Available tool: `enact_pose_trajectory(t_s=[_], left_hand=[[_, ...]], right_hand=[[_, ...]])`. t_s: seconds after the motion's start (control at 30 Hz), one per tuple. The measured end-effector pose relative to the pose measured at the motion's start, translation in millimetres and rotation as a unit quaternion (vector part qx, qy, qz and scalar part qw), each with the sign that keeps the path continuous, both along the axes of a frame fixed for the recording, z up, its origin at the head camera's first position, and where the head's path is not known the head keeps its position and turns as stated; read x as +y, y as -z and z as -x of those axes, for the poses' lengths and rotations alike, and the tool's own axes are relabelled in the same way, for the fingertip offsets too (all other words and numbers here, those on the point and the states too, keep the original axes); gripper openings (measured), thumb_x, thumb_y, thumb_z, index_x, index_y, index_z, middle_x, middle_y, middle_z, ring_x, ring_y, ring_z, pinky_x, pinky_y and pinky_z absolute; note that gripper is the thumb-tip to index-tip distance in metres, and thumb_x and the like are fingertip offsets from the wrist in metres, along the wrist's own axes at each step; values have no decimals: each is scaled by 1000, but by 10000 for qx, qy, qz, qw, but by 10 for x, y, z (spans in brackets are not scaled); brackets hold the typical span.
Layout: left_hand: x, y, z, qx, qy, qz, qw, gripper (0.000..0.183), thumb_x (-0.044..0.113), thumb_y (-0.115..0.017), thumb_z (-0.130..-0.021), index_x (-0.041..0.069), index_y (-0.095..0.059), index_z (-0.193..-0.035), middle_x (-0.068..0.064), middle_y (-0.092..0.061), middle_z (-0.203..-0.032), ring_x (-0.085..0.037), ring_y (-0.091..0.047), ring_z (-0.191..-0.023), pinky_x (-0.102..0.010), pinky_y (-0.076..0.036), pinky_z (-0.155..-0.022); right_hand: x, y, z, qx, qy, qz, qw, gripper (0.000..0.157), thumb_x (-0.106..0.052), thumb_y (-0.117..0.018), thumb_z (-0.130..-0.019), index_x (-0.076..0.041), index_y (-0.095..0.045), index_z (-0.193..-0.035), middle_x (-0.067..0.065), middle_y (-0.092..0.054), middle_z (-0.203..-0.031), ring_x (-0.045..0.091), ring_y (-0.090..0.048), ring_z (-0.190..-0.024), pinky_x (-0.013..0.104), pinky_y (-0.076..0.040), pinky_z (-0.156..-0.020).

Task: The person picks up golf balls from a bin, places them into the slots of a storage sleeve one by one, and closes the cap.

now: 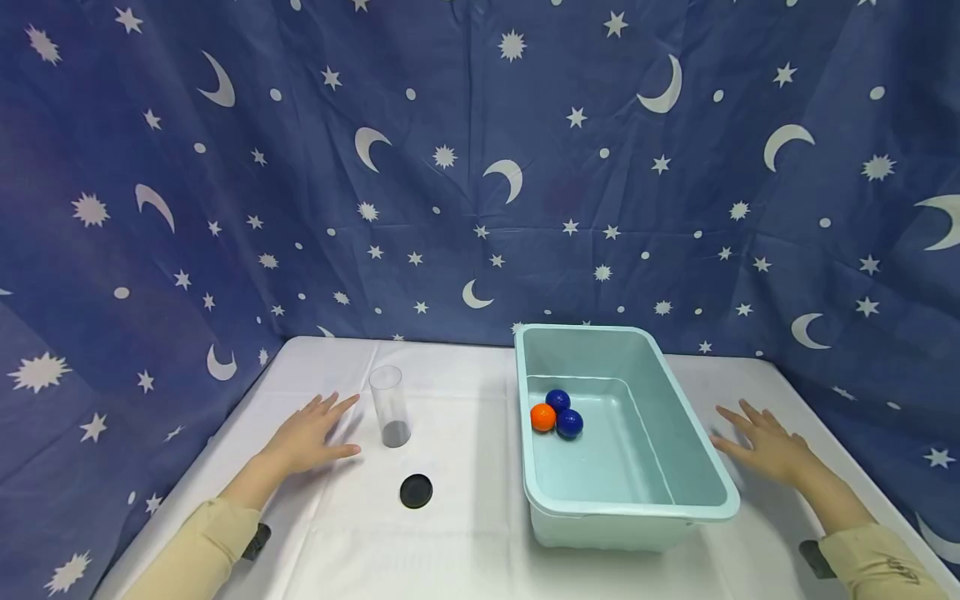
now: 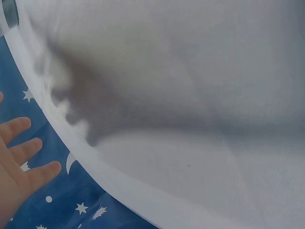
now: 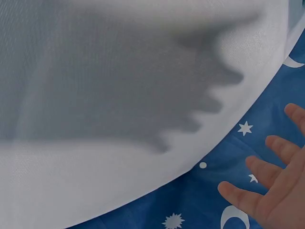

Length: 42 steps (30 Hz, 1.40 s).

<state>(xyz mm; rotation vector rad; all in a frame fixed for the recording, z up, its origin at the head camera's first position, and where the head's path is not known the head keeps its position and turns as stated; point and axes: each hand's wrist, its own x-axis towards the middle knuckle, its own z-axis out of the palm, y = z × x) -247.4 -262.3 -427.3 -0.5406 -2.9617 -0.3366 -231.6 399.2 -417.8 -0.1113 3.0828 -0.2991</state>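
My left hand [image 1: 306, 435] hovers over the white table with its fingers spread, holding nothing. Just right of it stands a clear, upright plastic cylinder [image 1: 389, 407]. A round black lid [image 1: 416, 491] lies flat in front of the cylinder. On the other side, my right hand [image 1: 768, 447] is held with spread fingers beside the right wall of a pale green tub [image 1: 630, 507], also holding nothing. Inside the tub, an orange ball [image 1: 543, 417] and two dark blue balls [image 1: 569, 423] sit together near its left wall. Both wrist views show spread fingers [image 2: 43, 175] and hand shadows.
A white cloth covers the table [image 1: 465, 467]. Behind it and along the sides hangs a blue curtain [image 1: 420, 200] with white moons and stars. The tub's raised walls stand between the cylinder and my right hand.
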Motion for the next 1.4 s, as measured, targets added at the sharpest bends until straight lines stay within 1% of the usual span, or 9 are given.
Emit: enact_pose_trajectory(t_s=[0.23, 0.37, 0.53, 0.7, 0.87, 1.03, 1.17, 1.3, 1.4], left_hand=[[-10, -9, -13, 113, 169, -34, 9998, 71, 43, -68, -82, 6, -45, -138, -33, -49, -131, -52, -45, -122, -63, -38, -97], [-21, -18, 16, 106, 189, -35, 9998, 68, 39, -68, -83, 5, -46, -137, -30, -52, -129, -49, -48, -119, -62, -42, -92], [-19, -50, 65, 93, 191, 25, 9998, 62, 37, -67, -84, 5, -50, -134, -24, -57, -125, -44, -54, -113, -59, -45, -89], [-12, -71, 57, 55, 111, 66, 9999, 55, 38, -68, -83, 4, -58, -125, -22, -61, -119, -41, -58, -108, -56, -47, -87], [-18, -75, 75, 62, 63, 136, 9999, 48, 37, -68, -83, 4, -63, -117, -19, -65, -112, -38, -62, -101, -53, -50, -83], [-4, -102, 108, -55, 48, 121, 9999, 39, 33, -67, -85, 5, -66, -111, -15, -70, -100, -32, -66, -90, -49, -52, -76], [10, -127, 124, -95, 54, 70, 9999, 33, 30, -66, -86, 5, -67, -107, -14, -71, -94, -31, -67, -85, -48, -53, -74], [23, -161, 132, -61, 52, 34, 10000, 30, 28, -66, -86, 5, -68, -105, -14, -71, -92, -31, -67, -83, -48, -52, -73], [33, -180, 141, -140, 56, -20, 9999, 29, 27, -66, -86, 5, -68, -105, -13, -71, -91, -30, -66, -83, -48, -52, -72]], right_hand=[[-26, -38, 5, 126, -81, -116, 9998, 75, -57, -45, -92, 5, -44, -133, 42, -30, -137, 62, -30, -122, 77, -31, -87], [-41, -56, 28, 114, -112, -195, 9997, 76, -57, -45, -91, 7, -44, -132, 43, -33, -135, 61, -34, -120, 74, -34, -86], [-57, -102, 54, 203, -176, -152, 9995, 77, -56, -48, -91, 10, -47, -130, 41, -42, -129, 58, -41, -117, 69, -38, -89], [-81, -156, 83, 268, -222, -108, 9993, 77, -56, -53, -89, 11, -50, -126, 39, -47, -127, 57, -44, -115, 67, -40, -89], [-122, -226, 110, 113, -186, -144, 9997, 74, -54, -56, -88, 10, -52, -124, 38, -53, -120, 56, -49, -110, 66, -43, -84], [-160, -298, 120, 36, -211, -262, 9994, 65, -46, -60, -88, 10, -55, -120, 37, -58, -110, 53, -57, -98, 62, -47, -77], [-177, -341, 119, 196, -349, -338, 9986, 52, -35, -62, -88, 10, -58, -115, 33, -62, -101, 46, -62, -88, 58, -51, -72], [-201, -403, 110, 421, -521, -259, 9974, 46, -32, -62, -89, 9, -61, -110, 31, -64, -95, 42, -64, -82, 56, -52, -69], [-219, -476, 102, 506, -608, -238, 9966, 44, -33, -60, -90, 8, -62, -108, 29, -65, -93, 40, -65, -78, 53, -53, -66]])
